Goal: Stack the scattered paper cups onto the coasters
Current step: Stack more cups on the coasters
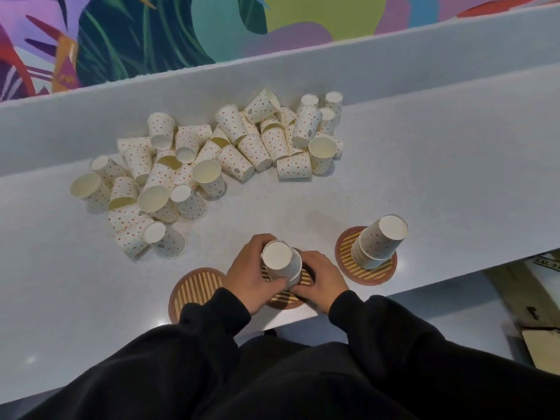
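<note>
stack: a few nested paper cups, upside down, of white card dotted orange-red; tapered walls, flat round base on top. It is held over the middle coaster, between both hands; whether its rim touches the slats cannot be told.
left hand: fingers curled round the stack's far left side, thumb across the front.
right hand: fingers wrapped round the stack's lower rim from the right.
middle coaster: round, light and dark bamboo slats, brown rim; mostly hidden under the hands, close to the worktop's front edge.
right stack: many inverted cups nested tight, rims bunched in thin rings at the bottom; stands on the right coaster, which is of the same striped make.
left coaster: same slats and rim, nothing on it; the left sleeve covers its near edge.
loose cups: a long heap well beyond the coasters, most on their sides, some mouth-up showing pale insides, some base-up.
worktop: pale grey, finely speckled, smooth.
ledge: raised grey step behind the heap.
sleeves: black, soft cloth.
mural: painted leaves in purple, teal and green.
</note>
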Demonstrator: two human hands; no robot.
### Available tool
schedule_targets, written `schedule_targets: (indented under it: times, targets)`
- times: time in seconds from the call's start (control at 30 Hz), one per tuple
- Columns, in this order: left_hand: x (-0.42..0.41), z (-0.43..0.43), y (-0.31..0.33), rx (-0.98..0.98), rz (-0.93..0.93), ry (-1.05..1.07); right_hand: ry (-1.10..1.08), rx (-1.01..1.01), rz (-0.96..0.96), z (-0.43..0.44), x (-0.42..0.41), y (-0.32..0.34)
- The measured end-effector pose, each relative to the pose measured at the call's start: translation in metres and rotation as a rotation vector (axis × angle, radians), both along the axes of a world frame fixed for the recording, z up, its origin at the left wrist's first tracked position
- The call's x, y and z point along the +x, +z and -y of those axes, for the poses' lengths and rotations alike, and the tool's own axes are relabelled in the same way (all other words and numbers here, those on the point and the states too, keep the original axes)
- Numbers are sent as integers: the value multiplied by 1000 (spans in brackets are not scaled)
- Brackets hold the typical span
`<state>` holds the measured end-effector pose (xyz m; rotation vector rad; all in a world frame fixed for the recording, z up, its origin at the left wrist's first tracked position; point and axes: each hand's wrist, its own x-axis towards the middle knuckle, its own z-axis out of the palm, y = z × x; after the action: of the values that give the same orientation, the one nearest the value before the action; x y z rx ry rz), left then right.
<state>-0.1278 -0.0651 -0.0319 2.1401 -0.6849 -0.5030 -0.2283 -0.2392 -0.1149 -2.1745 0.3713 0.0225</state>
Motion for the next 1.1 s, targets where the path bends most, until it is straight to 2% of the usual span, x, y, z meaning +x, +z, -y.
schedule_targets:
  times: [0.2, 0.43, 0.6, 0.8, 1.0, 1.1]
  targets:
    - [-4, 5, -18, 115, 20, -84, -10, 8, 40, -1, -1, -3]
    - [-11, 6, -25, 75, -3, -118, 11, 30, 41, 3, -4, -5]
    - [-7, 0, -38, 130, -12, -122, 28, 25, 22, 6, -2, -5]
    - [0, -1, -44, 193, -18, -94, 12, 30, 14, 8, 1, -4]
    - [3, -5, -43, 173, -41, -81, 7, 32, 3, 7, 0, -3]
    - [10, -18, -30, 104, 41, 98, 0, 63, -19, 8, -1, -4]
